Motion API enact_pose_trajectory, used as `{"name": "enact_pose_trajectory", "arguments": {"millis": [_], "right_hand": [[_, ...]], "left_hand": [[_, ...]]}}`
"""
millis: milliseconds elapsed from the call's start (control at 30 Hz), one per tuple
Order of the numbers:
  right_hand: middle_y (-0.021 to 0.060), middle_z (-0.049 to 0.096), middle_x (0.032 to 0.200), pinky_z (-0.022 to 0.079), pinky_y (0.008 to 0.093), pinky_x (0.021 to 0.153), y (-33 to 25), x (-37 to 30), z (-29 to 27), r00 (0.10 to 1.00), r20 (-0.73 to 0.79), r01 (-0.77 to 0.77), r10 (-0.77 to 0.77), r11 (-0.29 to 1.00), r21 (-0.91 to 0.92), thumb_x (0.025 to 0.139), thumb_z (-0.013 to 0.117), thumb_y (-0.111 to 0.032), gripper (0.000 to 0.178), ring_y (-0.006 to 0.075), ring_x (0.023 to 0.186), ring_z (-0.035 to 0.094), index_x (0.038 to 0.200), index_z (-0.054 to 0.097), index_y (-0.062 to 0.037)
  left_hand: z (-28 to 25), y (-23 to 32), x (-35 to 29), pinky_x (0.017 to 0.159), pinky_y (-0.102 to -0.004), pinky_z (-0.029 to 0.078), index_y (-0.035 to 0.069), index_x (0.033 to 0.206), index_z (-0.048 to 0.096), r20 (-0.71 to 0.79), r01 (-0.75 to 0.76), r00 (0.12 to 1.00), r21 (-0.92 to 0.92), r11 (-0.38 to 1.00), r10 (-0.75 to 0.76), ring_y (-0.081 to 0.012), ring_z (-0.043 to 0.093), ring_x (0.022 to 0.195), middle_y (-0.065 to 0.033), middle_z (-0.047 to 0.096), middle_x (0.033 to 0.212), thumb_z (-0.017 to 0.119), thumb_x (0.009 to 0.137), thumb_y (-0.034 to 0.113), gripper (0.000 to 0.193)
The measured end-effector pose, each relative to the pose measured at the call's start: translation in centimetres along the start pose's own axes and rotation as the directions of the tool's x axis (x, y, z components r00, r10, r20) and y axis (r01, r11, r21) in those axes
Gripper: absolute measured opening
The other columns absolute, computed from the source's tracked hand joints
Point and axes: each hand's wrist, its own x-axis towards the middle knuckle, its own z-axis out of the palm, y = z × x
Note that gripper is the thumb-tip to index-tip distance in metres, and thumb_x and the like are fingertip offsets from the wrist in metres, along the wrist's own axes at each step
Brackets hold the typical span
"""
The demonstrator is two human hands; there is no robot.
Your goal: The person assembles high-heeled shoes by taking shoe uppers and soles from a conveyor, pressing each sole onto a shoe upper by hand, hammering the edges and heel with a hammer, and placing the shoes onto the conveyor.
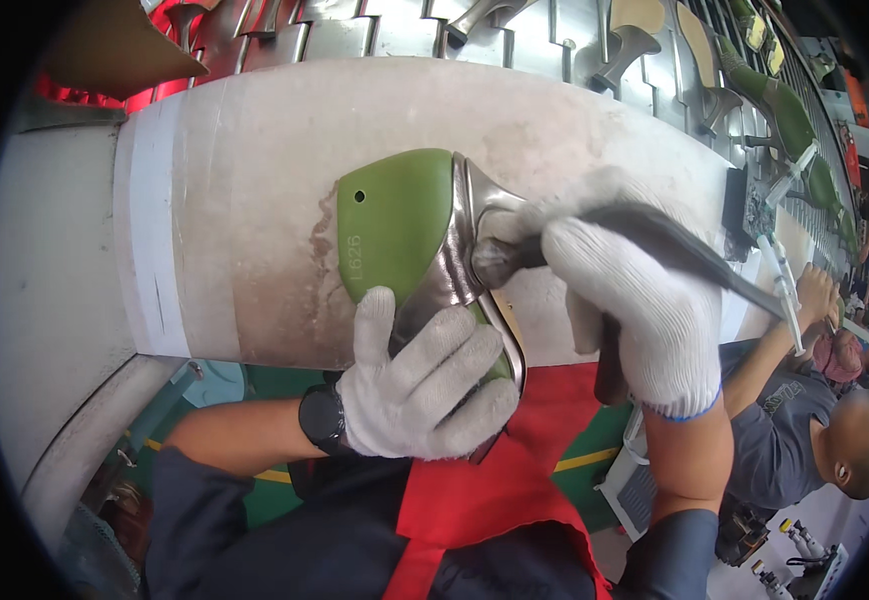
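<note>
A green shoe last (395,215) lies on its side, wearing a shiny pewter-coloured high-heeled shoe (447,265). My left hand (430,385), in a white knitted glove, steadies the shoe and last from the near side, fingers spread over them. In my gloved right hand (645,295) is a dark hammer (695,240) with a rounded face and a long curved tail. The hammer's face is at the shoe's back part, near the heel; whether it touches cannot be told. The fist hides much of the hammer's handle, and part of the hand is blurred.
Beneath the shoe runs a worn pale padded surface (265,220). Beyond it, a slatted metal conveyor (405,38) carries more shoes and green lasts (790,115). A clear bracket (785,260) stands at the right, near another person (795,430). A brown sheet (115,45) lies far left.
</note>
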Motion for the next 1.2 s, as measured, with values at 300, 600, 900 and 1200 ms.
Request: {"name": "enact_pose_trajectory", "arguments": {"millis": [300,600,900,1200], "right_hand": [[0.0041,0.080,0.089,0.034,0.0189,0.046,-4.7,1.3,-2.0,0.862,0.198,-0.503,0.467,0.839,0.209,0.107,0.065,-0.034,0.038,0.0051,0.050,0.048,0.111,0.083,-0.0003],[0.0336,0.074,0.124,0.063,0.0377,0.085,-6.4,-12.5,1.1,0.786,-0.469,0.059,0.403,0.706,0.706,0.092,0.081,-0.020,0.056,0.0333,0.099,0.078,0.134,0.064,0.0131],[0.0225,0.074,0.122,0.059,0.0399,0.098,-0.6,-6.4,0.0,0.930,-0.352,-0.001,-0.111,0.954,-0.301,0.085,0.076,0.007,0.039,0.0384,0.109,0.076,0.123,0.072,0.0016],[0.0217,0.060,0.152,0.058,0.0506,0.108,-0.6,-5.7,5.1,0.940,0.022,-0.003,0.340,-0.056,0.998,0.112,0.054,-0.051,0.071,0.0373,0.127,0.069,0.157,0.048,0.0029]], "left_hand": [[0.7,0.2,-0.7,0.125,-0.0772,0.023,0.015,0.136,0.054,-0.057,0.033,0.998,0.032,0.999,-0.031,-0.0404,0.069,0.122,-0.0187,0.064,0.135,0.077,0.093,0.015,0.049],[0.4,0.3,-0.1,0.127,-0.0751,0.022,0.012,0.137,0.055,-0.040,0.016,0.999,0.027,1.000,-0.015,-0.0437,0.063,0.133,-0.0224,0.061,0.142,0.076,0.092,0.010,0.050],[-1.8,-1.2,1.0,0.132,-0.0636,0.020,0.000,0.157,0.048,-0.147,0.044,0.987,-0.121,0.992,-0.062,-0.0523,0.051,0.147,-0.0295,0.054,0.155,0.077,0.095,0.037,0.078],[-7.2,-8.7,5.8,0.118,-0.0592,0.047,0.006,0.144,0.059,0.246,-0.212,0.696,-0.828,-0.520,-0.675,-0.0363,0.061,0.137,-0.0180,0.066,0.142,0.058,0.110,0.046,0.052]]}}
